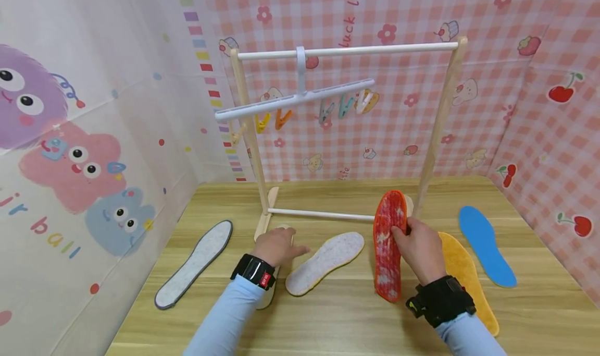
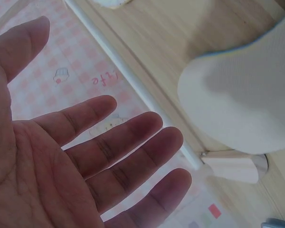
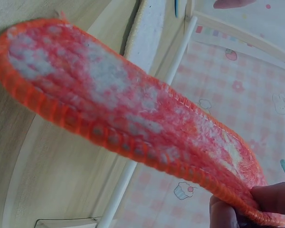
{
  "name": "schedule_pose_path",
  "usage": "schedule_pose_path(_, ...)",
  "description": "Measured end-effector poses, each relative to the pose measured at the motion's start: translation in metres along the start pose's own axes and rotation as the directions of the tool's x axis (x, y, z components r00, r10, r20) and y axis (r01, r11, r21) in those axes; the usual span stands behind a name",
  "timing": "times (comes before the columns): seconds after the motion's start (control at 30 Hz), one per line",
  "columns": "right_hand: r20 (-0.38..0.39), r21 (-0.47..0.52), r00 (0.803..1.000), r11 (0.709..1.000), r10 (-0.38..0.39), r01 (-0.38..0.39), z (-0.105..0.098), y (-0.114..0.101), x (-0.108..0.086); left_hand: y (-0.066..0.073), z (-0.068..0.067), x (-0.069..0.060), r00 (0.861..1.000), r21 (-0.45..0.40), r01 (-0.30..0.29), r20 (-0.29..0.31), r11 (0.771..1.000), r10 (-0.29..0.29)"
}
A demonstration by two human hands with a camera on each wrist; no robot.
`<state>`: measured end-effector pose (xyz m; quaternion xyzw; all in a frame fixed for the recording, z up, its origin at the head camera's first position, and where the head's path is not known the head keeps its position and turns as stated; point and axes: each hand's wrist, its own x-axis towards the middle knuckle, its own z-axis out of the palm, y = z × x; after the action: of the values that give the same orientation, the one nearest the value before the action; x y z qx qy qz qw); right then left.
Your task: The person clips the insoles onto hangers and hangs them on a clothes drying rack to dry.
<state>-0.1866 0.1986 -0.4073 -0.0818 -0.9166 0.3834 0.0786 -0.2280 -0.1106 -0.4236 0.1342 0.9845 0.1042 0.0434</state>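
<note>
My right hand (image 1: 424,249) pinches a red-and-white fuzzy insole (image 1: 389,241) with orange stitched edging, held upright by its upper side edge. In the right wrist view, thumb and finger grip one end of this insole (image 3: 128,114). My left hand (image 1: 276,246) is spread with nothing in it, above a pale insole (image 1: 267,297) that it partly hides. The left wrist view shows the fingers extended and the pale insole (image 2: 242,95) apart from them. Between the hands lies a grey-white insole (image 1: 325,262) with a yellow edge.
A dark-edged white insole (image 1: 194,265) lies at left; yellow (image 1: 461,265) and blue (image 1: 487,246) insoles lie at right. Behind stands a wooden rack with a white rail (image 1: 347,51). A white hanger (image 1: 295,99) hangs there askew, carrying several coloured clips (image 1: 283,119). Printed cloth surrounds the table.
</note>
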Motion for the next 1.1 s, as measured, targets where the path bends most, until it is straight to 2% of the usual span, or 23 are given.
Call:
schedule_pose_path(0.17,-0.024,0.000,1.000,1.000,0.017,-0.017,0.000,-0.003,0.000,-0.009,-0.008,0.001,0.999,-0.024,-0.019,-0.038,1.000,0.018)
schedule_pose_path(0.27,-0.037,0.004,0.999,1.000,0.015,-0.015,0.000,-0.004,-0.001,-0.014,-0.014,0.003,0.999,-0.045,-0.010,-0.049,0.999,0.008)
schedule_pose_path(0.4,-0.053,0.018,0.998,1.000,-0.014,0.015,-0.001,-0.005,-0.003,-0.021,-0.023,0.006,0.998,-0.073,0.010,-0.061,0.997,-0.014)
schedule_pose_path(0.53,-0.075,0.033,0.996,0.998,-0.045,0.048,-0.001,-0.007,-0.006,-0.030,-0.036,0.009,0.995,-0.108,0.014,-0.101,0.994,-0.025)
schedule_pose_path(0.73,-0.100,0.041,0.993,0.997,-0.065,0.070,0.000,-0.013,-0.008,-0.046,-0.058,0.012,0.982,-0.146,0.023,-0.182,0.989,-0.050)
schedule_pose_path(0.83,-0.107,0.047,0.991,0.995,-0.077,0.083,0.001,-0.015,-0.010,-0.053,-0.067,0.011,0.978,-0.183,0.018,-0.202,0.983,-0.055)
schedule_pose_path(1.1,-0.127,0.048,0.984,0.990,-0.124,0.131,0.006,-0.018,-0.012,-0.069,-0.089,0.010,0.955,-0.307,-0.002,-0.284,0.952,-0.089)
